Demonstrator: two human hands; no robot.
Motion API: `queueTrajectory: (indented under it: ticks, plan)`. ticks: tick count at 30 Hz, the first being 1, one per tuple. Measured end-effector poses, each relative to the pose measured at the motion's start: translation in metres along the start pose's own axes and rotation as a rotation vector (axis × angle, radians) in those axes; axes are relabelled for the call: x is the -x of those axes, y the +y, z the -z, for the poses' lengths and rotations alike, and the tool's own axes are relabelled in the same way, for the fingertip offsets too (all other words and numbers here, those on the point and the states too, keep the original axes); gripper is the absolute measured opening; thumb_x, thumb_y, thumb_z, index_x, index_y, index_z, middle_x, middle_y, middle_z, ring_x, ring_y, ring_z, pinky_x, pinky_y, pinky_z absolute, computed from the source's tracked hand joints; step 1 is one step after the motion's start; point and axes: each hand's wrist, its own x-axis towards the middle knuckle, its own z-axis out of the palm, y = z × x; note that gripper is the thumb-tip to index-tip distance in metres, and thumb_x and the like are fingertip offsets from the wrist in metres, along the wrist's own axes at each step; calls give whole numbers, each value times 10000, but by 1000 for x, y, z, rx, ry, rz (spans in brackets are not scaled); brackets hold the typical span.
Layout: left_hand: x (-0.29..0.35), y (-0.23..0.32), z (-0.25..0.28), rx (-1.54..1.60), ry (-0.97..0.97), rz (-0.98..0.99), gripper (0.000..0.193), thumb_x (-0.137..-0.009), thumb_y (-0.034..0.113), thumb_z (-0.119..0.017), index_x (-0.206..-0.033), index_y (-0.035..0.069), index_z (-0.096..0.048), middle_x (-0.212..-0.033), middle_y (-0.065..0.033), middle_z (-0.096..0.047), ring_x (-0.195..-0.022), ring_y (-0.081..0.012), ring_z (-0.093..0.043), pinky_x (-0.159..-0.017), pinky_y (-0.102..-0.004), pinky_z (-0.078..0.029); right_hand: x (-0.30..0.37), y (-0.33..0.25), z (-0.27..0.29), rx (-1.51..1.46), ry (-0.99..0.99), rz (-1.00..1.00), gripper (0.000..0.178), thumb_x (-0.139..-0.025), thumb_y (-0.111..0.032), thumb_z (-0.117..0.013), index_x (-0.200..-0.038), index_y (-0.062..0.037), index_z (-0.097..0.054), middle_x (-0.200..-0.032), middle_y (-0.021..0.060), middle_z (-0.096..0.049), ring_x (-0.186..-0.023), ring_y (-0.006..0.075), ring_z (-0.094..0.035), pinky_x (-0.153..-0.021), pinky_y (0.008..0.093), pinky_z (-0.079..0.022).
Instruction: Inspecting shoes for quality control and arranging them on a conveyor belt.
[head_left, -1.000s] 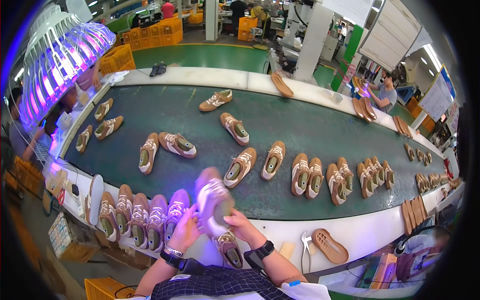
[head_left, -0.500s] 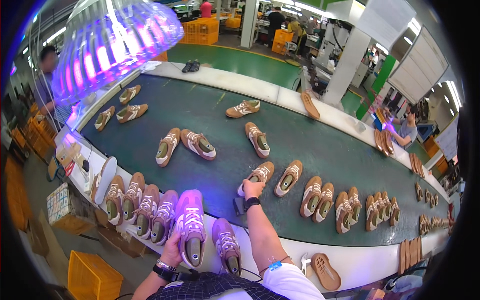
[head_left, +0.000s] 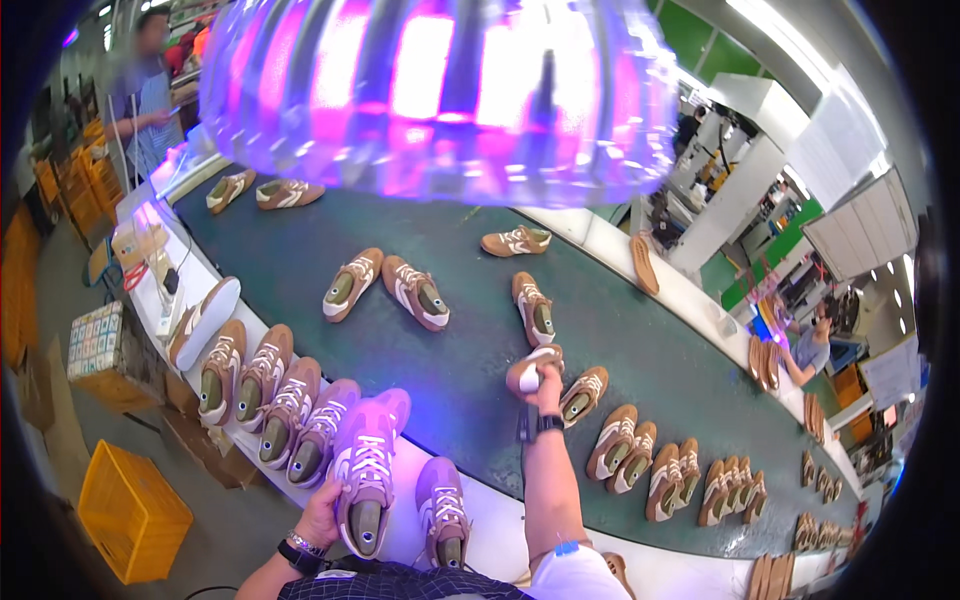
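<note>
My left hand [head_left: 322,513] is closed round the heel side of a brown sneaker with white laces [head_left: 372,455], tinted purple by the lamp light, at the near edge of the bench. A similar sneaker [head_left: 442,510] stands just right of it. Out over the green belt, my right hand [head_left: 547,388] grips another brown and white sneaker [head_left: 526,371], which is tilted; part of it is hidden by the fingers. Close beside that hand lies a further sneaker [head_left: 585,396], and one more [head_left: 533,308] sits just beyond. Shoe forms fill the openings of several shoes.
A glowing purple lamp [head_left: 440,100] hangs across the top, hiding the far belt. Several sneakers [head_left: 290,408] line the white ledge to the left, and more [head_left: 672,480] stand along the belt [head_left: 450,370] to the right. A yellow crate [head_left: 130,515] sits on the floor. Co-workers stand farther off.
The view has shifted, and the lamp now covers much of the top. My right hand has tilted its sneaker and moved it away from me, toward the shoe beyond. The left hand keeps its hold.
</note>
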Motion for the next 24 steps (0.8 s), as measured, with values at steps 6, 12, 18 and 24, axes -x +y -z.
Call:
queueTrajectory:
  ticks: [6, 12, 18, 24]
  plan:
    - [-5, 9, -20, -86, -40, -74, 558, -869, 245, -514, -1356, 36, -340, -1224, -160, -517, -1102, -282, -536, -949, -416, -440, -45, -56, -2, -78, -406, 42, 428, -735, -181, -607, -1137, -62, -522, -1029, 133, -615, -850, 246, -634, -699, 480, -544]
    - [-16, 14, -19, -174, -34, 36, 725, -863, 532, -429, -1317, -31, -372, -1147, -251, -553, -977, -358, -598, -819, -451, -512, 186, -85, -52, -453, -762, -125, 834, -672, -268, -645, -1399, -65, -291, -1305, 211, -456, -1100, 381, -532, -927, 537, -460]
    - [-2, 29, -60, -219, -270, 248, 933, -783, 696, -404, -1355, -37, -330, -1220, -256, -499, -1090, -364, -536, -910, -468, -461, 306, -30, -6, -504, -756, -322, 963, -576, -302, -679, -1390, 12, -272, -1305, 268, -440, -1053, 424, -540, -886, 524, -478]
    - [8, 27, -51, -64, -453, 454, 826, -810, 636, -474, -1305, -21, -401, -1192, -261, -509, -1013, -364, -571, -827, -445, -501, 371, -22, 11, -411, -884, -374, 1012, -502, -245, -695, -1383, 12, -269, -1224, 318, -483, -989, 422, -586, -827, 511, -514]
